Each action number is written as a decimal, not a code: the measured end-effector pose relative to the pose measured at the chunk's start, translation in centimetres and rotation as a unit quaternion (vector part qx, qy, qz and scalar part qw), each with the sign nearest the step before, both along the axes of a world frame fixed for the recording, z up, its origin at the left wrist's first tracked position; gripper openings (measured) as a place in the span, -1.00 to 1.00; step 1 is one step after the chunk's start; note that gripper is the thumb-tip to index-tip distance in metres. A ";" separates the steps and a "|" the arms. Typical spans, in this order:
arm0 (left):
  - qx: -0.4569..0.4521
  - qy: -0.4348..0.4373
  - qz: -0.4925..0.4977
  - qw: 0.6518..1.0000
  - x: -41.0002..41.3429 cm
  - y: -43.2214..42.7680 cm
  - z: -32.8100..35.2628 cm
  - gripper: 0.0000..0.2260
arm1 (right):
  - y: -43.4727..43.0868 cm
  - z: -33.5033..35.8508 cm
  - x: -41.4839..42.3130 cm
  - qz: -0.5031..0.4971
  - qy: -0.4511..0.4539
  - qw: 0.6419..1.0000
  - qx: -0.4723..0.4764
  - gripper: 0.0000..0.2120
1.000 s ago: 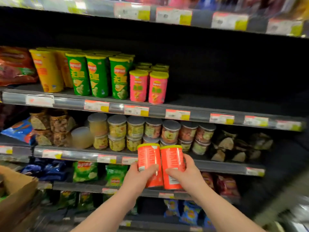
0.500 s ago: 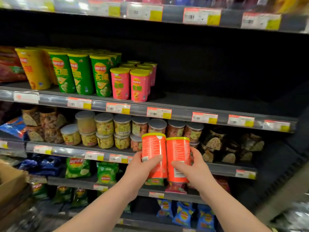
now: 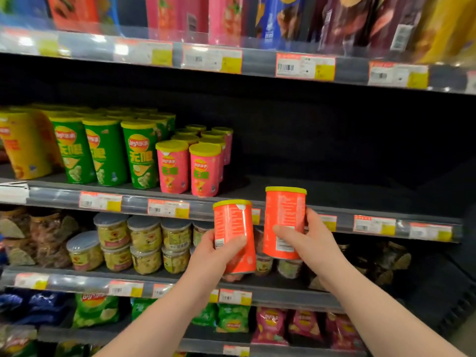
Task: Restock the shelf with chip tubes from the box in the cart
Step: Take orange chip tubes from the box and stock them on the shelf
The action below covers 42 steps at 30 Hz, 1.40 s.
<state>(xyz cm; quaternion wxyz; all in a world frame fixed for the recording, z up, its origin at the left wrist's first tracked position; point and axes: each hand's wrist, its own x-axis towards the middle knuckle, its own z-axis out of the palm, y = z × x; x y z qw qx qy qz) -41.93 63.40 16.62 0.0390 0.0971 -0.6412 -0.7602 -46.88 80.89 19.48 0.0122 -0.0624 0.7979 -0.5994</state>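
Note:
I hold two short orange-red chip tubes with yellow lids in front of the shelving. My left hand (image 3: 215,256) grips the left tube (image 3: 233,228), which tilts slightly. My right hand (image 3: 306,238) grips the right tube (image 3: 284,215), upright and a little higher, level with the shelf edge (image 3: 373,224). On that shelf stand pink tubes (image 3: 189,168), green tubes (image 3: 108,153) and yellow tubes (image 3: 24,145) at the left. The shelf's right part (image 3: 347,191) is bare and dark. The box and cart are out of view.
Plastic jars of snacks (image 3: 144,243) fill the shelf below, behind my hands. Chip bags (image 3: 95,309) lie on lower shelves. Tall packs (image 3: 224,19) stand on the top shelf, whose price rail (image 3: 304,65) overhangs.
Both hands have risen with the tubes toward the chip-tube shelf and moved apart; the right tube is now higher. The view has come closer to the shelves.

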 end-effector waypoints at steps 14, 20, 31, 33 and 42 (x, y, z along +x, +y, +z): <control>-0.001 0.036 0.011 0.999 -5.6 -7.0 0.5 -0.69 | -7.8 3.0 -12.4 -0.065 0.082 0.993 0.056 -0.36; -0.013 0.035 0.032 0.999 -6.3 -7.2 0.4 -0.64 | -8.5 2.6 -16.8 -0.082 0.047 0.992 0.084 -0.30; -0.001 0.026 0.072 0.997 -7.6 -4.8 0.6 -0.52 | -8.7 1.8 -23.1 0.059 0.041 0.994 0.081 -0.13; -0.003 0.026 0.080 0.996 -7.8 -4.1 0.6 -0.46 | -8.3 1.7 -23.7 0.085 0.047 0.990 0.104 -0.13; -0.006 0.034 0.118 0.992 -8.7 -2.4 0.6 -0.34 | -8.1 1.4 -25.6 0.118 0.039 0.981 0.147 -0.17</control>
